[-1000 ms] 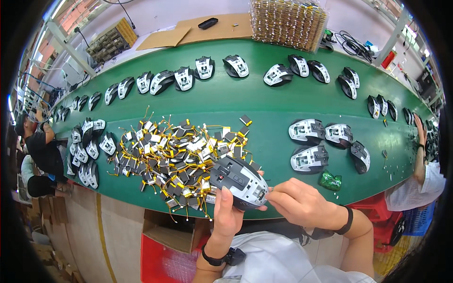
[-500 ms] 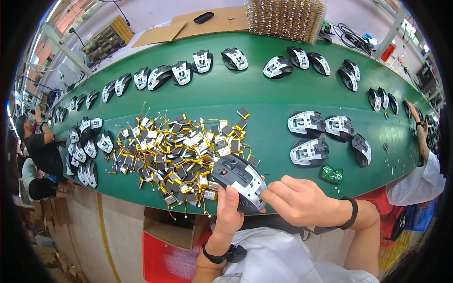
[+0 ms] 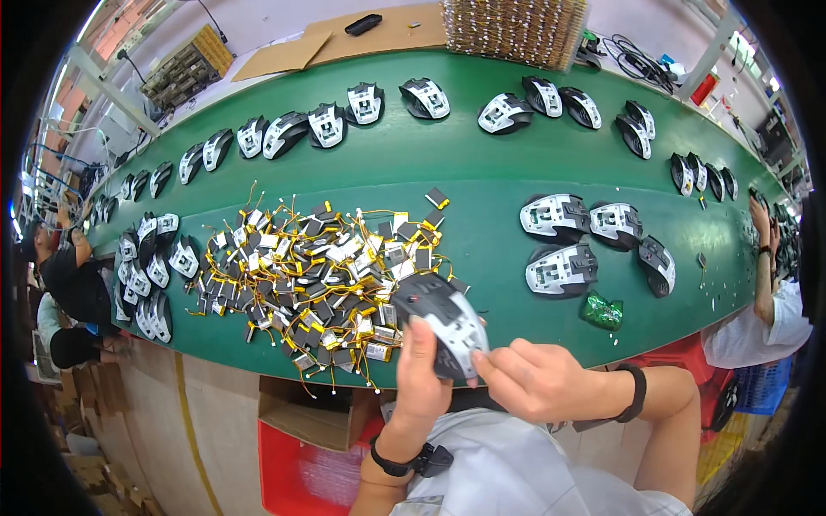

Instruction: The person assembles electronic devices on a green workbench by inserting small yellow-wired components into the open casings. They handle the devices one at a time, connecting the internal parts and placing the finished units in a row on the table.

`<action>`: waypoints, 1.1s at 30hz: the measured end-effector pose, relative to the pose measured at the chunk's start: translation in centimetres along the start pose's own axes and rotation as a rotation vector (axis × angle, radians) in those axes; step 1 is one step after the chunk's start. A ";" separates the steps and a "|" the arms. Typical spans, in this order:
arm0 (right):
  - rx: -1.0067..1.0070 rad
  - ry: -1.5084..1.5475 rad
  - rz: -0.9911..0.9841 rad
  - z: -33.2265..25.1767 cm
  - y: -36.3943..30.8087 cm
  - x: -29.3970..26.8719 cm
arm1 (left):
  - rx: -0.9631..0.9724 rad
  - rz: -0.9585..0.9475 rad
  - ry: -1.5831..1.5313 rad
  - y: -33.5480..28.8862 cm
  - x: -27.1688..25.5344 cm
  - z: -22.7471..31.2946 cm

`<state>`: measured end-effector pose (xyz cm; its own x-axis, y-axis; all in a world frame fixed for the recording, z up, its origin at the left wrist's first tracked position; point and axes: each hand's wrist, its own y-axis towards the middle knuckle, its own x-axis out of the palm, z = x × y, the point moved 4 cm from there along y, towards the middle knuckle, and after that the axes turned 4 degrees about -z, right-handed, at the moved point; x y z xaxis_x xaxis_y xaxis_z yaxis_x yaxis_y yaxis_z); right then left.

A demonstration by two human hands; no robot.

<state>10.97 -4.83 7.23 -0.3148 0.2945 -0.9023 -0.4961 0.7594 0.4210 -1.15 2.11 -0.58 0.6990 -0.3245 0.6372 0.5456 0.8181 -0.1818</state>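
My left hand [image 3: 420, 378] holds a black and silver computer mouse [image 3: 447, 322] above the table's near edge, the thumb along its side. The mouse is tilted, with openings in its silver face turned up. At its near end, the pinched fingers of my right hand [image 3: 538, 378] touch the shell. Anything small between those fingertips is hidden. Left of the mouse spreads a heap of small flat battery packs [image 3: 301, 284] with yellow tape and thin wires. To the right lie several similar mice [image 3: 561, 269] and a crumpled green packet [image 3: 602, 311].
A row of mice [image 3: 327, 126] runs along the green table's [image 3: 482, 172] far part, with another cluster [image 3: 155, 271] at the left. A crate of wired parts [image 3: 514, 34] stands behind. Co-workers sit at both ends. Below the edge is a red bin [image 3: 284, 469] with a cardboard box [image 3: 305, 413].
The held mouse has turned slightly in my left hand, with my right fingers still at its near end. At the far right, a co-worker's hand has drawn back from a mouse beside the row.
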 end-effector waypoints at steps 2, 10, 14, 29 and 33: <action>0.034 0.084 0.043 0.5 -0.5 0.7 | -0.001 0.006 0.054 -0.4 0.7 -0.6; 0.383 0.452 0.213 1.7 -2.7 1.1 | 0.251 -0.062 0.200 1.0 1.5 0.3; 0.841 1.391 0.370 2.1 -3.4 2.6 | 0.395 -0.029 0.261 1.4 2.3 0.8; 0.969 1.869 0.086 1.8 -2.1 6.1 | 0.343 -0.092 0.281 1.1 1.7 1.4; 0.990 1.895 0.150 1.4 -2.3 6.2 | 0.368 -0.059 0.334 0.9 1.9 1.1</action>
<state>11.26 -3.98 0.53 -0.8355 0.0576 0.5464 -0.1179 0.9525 -0.2807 0.22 2.76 1.28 0.8147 -0.4604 0.3524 0.4315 0.8875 0.1619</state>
